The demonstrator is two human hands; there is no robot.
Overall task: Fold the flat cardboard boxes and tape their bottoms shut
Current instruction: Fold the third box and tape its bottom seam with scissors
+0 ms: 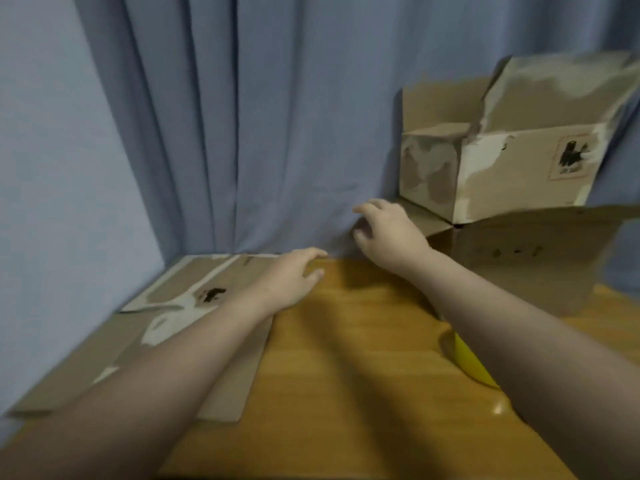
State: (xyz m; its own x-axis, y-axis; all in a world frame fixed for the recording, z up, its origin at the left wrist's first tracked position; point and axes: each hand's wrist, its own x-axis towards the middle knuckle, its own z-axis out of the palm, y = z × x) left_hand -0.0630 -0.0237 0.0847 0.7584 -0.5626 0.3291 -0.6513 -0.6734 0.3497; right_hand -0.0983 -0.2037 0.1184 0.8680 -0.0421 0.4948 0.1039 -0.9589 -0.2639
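From the head view, my left hand point(294, 277) and right hand point(384, 233) are apart, fingers loosely bent, holding nothing. The left hovers over the inner edge of the flat boxes point(166, 282) stacked on the table point(346, 341) at 8 o'clock. The right is raised at centre, just beside the cardboard at 2 o'clock. There a folded box point(502, 168) stands, flaps up, on a darker box point(519, 265) whose state I cannot tell. A yellow thing point(467, 362) at 4 o'clock may be the tape. I judge one box done and several flats left.
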